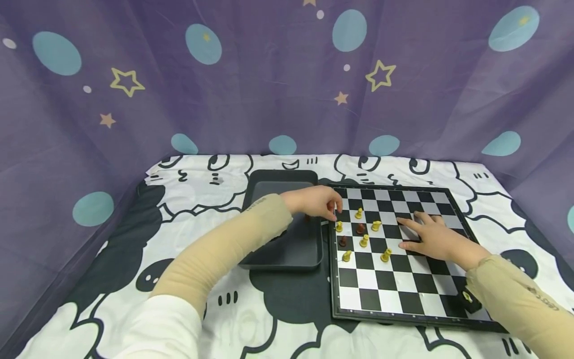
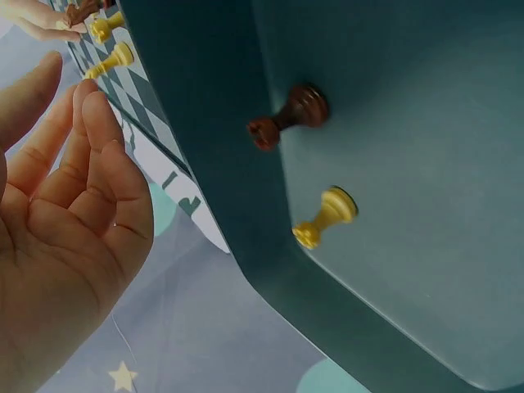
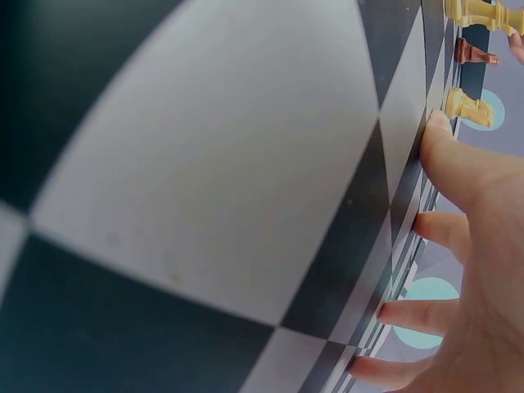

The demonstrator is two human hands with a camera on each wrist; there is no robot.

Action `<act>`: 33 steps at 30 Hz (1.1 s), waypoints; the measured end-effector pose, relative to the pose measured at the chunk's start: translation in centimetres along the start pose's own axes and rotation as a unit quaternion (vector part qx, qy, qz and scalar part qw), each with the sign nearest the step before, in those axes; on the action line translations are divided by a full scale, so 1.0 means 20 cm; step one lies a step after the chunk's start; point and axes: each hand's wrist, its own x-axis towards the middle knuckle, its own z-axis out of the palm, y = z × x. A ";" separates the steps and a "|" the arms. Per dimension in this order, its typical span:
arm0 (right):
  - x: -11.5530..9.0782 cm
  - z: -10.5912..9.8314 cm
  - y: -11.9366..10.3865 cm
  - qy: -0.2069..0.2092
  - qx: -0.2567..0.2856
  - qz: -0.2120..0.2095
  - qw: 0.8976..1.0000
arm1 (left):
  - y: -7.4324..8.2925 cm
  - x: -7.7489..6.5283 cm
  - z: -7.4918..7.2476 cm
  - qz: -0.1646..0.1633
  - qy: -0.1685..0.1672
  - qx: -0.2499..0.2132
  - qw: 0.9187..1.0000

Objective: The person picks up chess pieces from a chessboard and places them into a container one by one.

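My left hand (image 1: 314, 201) reaches over the 10 o'clock edge of the chessboard (image 1: 350, 297): fingers loosely bent, thumb apart, nothing held. My right hand (image 1: 434, 240) is spread wide, fingertips on the squares.

Caution: the nearest yellow chess piece (image 1: 339, 227) stands between 4 and 5 o'clock from my left hand. One dark red chess piece (image 1: 360, 229) is at its 3 o'clock, another (image 1: 343, 241) near its 6; a wide grasp could topple either.

Caution: sideways pressure from my right fingers may shift the chessboard and upset the pieces.

The tray (image 1: 296, 252) lies at 8 o'clock from my left hand. A piece carried too low could catch its wall and drop.
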 end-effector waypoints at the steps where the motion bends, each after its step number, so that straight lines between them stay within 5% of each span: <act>1: 0.00 0.00 0.00 -0.001 0.000 0.000 1.000 | 0.01 0.01 0.00 0.001 0.000 0.004 1.000; 33: -0.01 0.01 0.01 0.007 0.010 0.000 1.000 | 0.07 0.10 0.06 -0.016 -0.045 0.054 0.997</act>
